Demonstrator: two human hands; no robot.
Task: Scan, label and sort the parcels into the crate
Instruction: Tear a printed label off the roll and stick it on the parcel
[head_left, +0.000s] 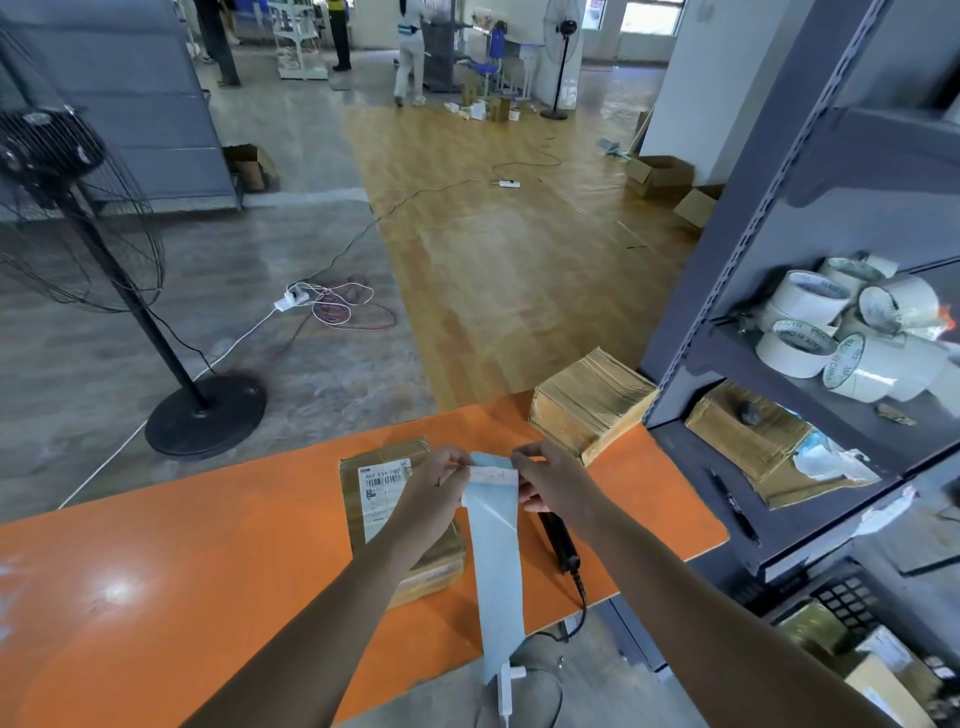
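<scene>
Pale-blue label strip (493, 561) pinched at top in left hand (434, 493) and right hand (553, 480) grips. Peel slowly, keeping sticker (491, 474) flat; press onto cardboard parcel (382, 470) at nine o'clock on table (156, 571).

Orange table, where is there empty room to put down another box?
The biggest bare patch of the orange table is its left half, from the left edge to the labelled parcel. A smaller one lies between the taped parcel and the scanner. The middle is crowded: left hand and right hand hold the label strip there.
</scene>
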